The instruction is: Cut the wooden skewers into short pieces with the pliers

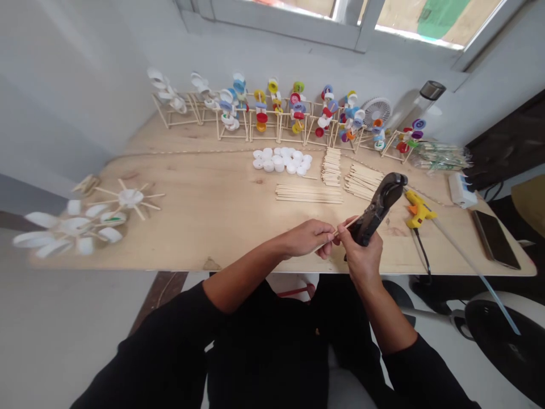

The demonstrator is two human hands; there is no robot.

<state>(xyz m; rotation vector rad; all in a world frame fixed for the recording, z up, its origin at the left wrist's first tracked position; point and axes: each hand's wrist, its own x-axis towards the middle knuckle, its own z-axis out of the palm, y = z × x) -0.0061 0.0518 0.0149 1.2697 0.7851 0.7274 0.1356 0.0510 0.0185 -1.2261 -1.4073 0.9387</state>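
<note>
My left hand [309, 237] pinches a thin wooden stick [346, 226] at the near edge of the wooden table [204, 210]. My right hand [361, 255] is wrapped round the handles of dark cutting pliers [378, 207], whose head points up and away to the right. The stick runs between the two hands, close by the pliers. Both hands hover just over the table's front edge, above my lap.
Bundles of sticks [309, 193] and white bottle caps [281, 160] lie mid-table. A row of cap-and-stick models [293, 113] lines the back wall beside a small fan [377, 111]. A yellow glue gun [419, 211], power strip [462, 190] and phone [496, 238] sit right; white cap wheels [85, 224] left.
</note>
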